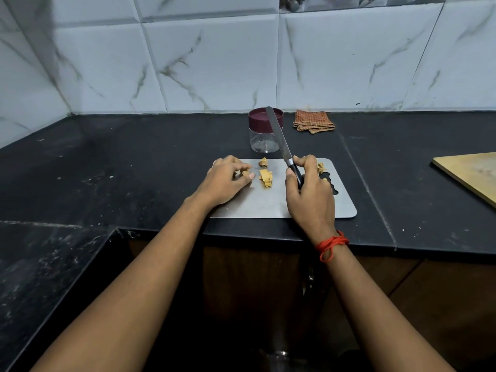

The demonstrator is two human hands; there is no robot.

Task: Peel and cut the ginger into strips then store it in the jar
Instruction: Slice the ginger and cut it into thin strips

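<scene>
Two bare forearms reach in from the near edge, with a red thread (331,244) tied at the right wrist. Both hands are over a steel cutting board (268,206) lying on the black surface (134,162). The left hand (228,179) has its fingers curled, pinching a small ginger piece (244,173) against the board. The right hand (308,191) is wrapped round the handle of a knife (279,138), whose blade is raised and points away. Between the hands lie more ginger pieces (265,178), yellow and rough-cut, with others just past the right hand. Farther back stands the clear jar (263,140) with its maroon lid (257,118) on, and a folded cloth (314,121) lies by the tiled wall (241,63). The pinched piece is small, so it could slip under the blade and bring the edge onto the fingertips. Fingers cover most of that piece, the knife handle is hidden in the grip, and it is hard to tell whether any skin remains on the ginger.
</scene>
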